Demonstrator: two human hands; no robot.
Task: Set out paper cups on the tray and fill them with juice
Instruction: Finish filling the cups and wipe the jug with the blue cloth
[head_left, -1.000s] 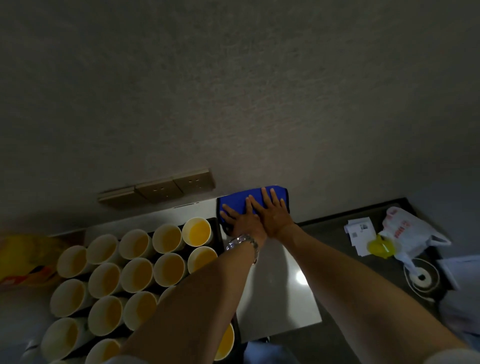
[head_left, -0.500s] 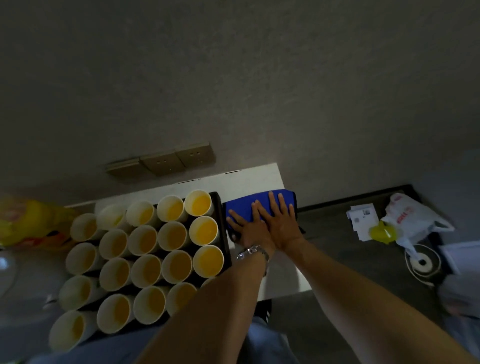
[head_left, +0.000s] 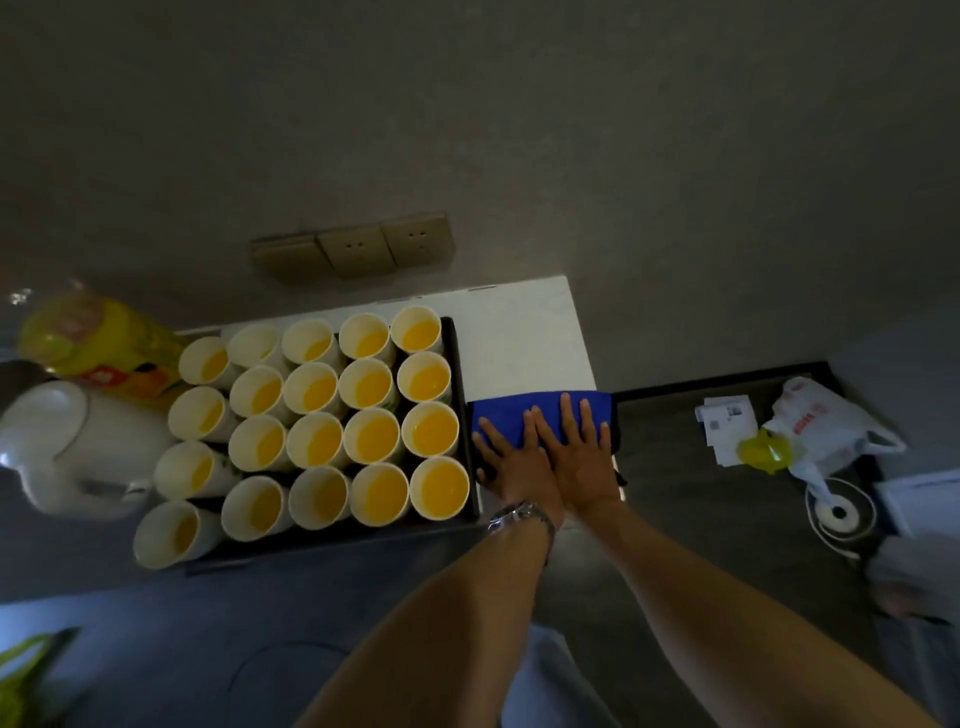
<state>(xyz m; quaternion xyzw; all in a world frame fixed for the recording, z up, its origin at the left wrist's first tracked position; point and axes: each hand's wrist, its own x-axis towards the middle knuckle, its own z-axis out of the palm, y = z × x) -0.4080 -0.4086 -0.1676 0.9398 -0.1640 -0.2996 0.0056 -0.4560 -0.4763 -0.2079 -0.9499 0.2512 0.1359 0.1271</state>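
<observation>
White paper cups stand in close rows on the black rectangular tray, all holding orange juice, on the white worktop. Just right of the tray lies a folded blue cloth at the worktop's right edge. Both hands lie flat on it with fingers straight and spread, gripping nothing — the left hand, with a silver wristwatch, partly under the right hand.

Left of the tray sit a white jug and a yellow juice package. Three beige wall sockets are set in the grey wall above. Off to the right, on the dark floor, lie a white plastic bag, a yellow-green lid and paper slips.

Compared with a second ago, cloth and hands sit nearer the worktop's front edge — and the view has tipped down, so all of the tray shows.
</observation>
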